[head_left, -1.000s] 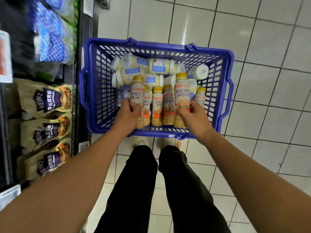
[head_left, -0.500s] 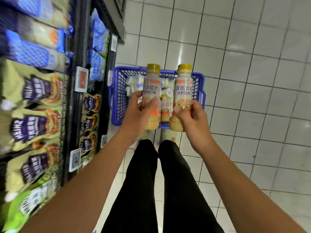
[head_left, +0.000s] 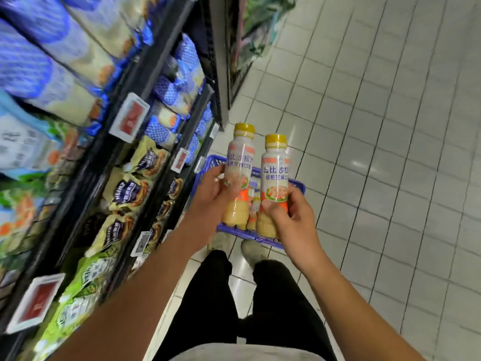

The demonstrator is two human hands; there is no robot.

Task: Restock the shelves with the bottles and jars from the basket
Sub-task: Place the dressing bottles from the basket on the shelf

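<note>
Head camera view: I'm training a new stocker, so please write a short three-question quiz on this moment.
1. True or false: the left hand grips the left bottle and the right hand grips the right bottle, both yellow-capped.
2. The blue basket sits: A on a shelf; B on the floor; C on a forearm.
3. Fill in: the shelves stand on the person's ___ side.
Key: 1 true; 2 B; 3 left.
</note>
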